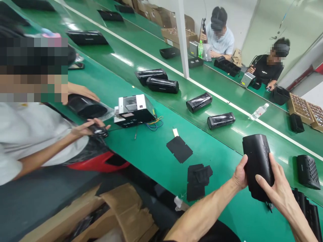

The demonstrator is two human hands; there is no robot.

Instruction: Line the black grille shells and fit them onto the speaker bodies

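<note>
I hold a black rounded speaker housing (257, 161) upright above the green bench. My left hand (240, 174) grips its left side, thumb against the shell. My right hand (274, 188) wraps the lower right side, fingers spread across the front. Just left of my arms lie black flat pads (198, 179) in a small pile, with a single pad (179, 149) further out. Another black housing with a hole pattern (308, 171) lies to the right.
A co-worker on the left handles a small black part (99, 130) beside a grey and black device (133, 109). Several black speakers (199, 102) lie on the green belt (141, 64). Two people sit at the far side. Cardboard boxes (118, 211) stand below.
</note>
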